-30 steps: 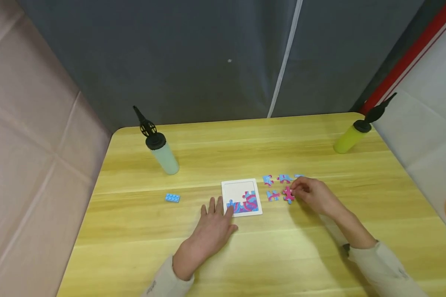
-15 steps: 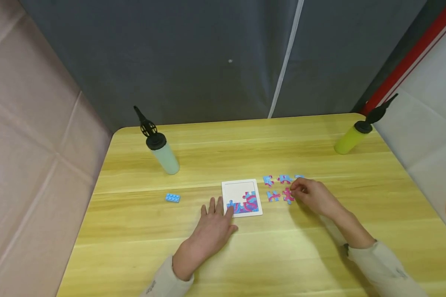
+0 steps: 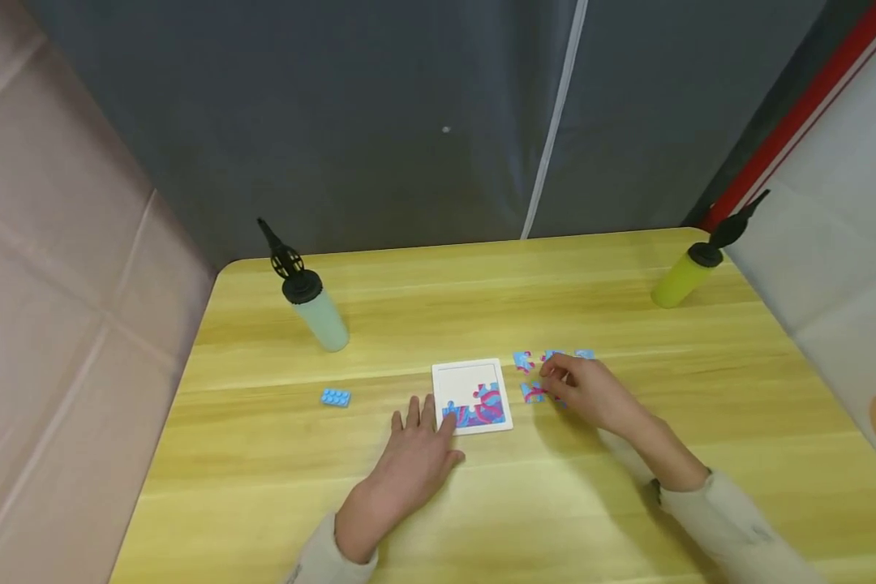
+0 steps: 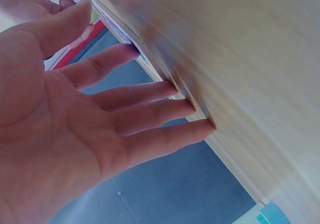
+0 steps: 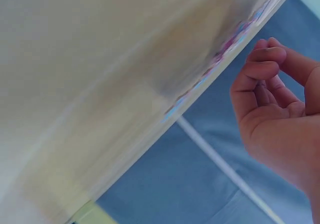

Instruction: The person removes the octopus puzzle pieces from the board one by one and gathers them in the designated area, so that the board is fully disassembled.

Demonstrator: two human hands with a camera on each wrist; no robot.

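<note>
left hand: my left hand (image 3: pixel 409 470) is flat and spread, fingers straight, grasping nothing. index fingertip is on the lower left corner of the white tray (image 3: pixel 454 381); my other three long fingertips are down on the table (image 3: pixel 263 462) and along the tray's left edge. thumb points right, just below the tray.
right hand: my right hand (image 3: pixel 591 393) is above the loose bits, fingers curled in, thumb against the fingertips, clenched on nothing that i can see.
tray: flat on the table between my hands. joined puzzle pieces (image 3: pixel 487 410) fill the bottom row and go one step up the right side; the rest shows bare white.
loose pieces: right of the tray, two rows. back row: left piece (image 3: pixel 523 362), middle piece (image 3: pixel 553 354), right piece (image 3: pixel 584 354). front row: a blue and pink piece (image 3: pixel 533 393) near my fingertips, plus one mostly hidden under my hand.
brick: blue toy brick (image 3: pixel 336 397), left of the tray, well apart from it.
bottles: pale green bottle (image 3: pixel 323 320) back left, lime bottle (image 3: pixel 679 282) back right, both with black tops.
backdrop: dark curtain (image 3: pixel 336 122) behind the table, one white stripe down it.
</note>
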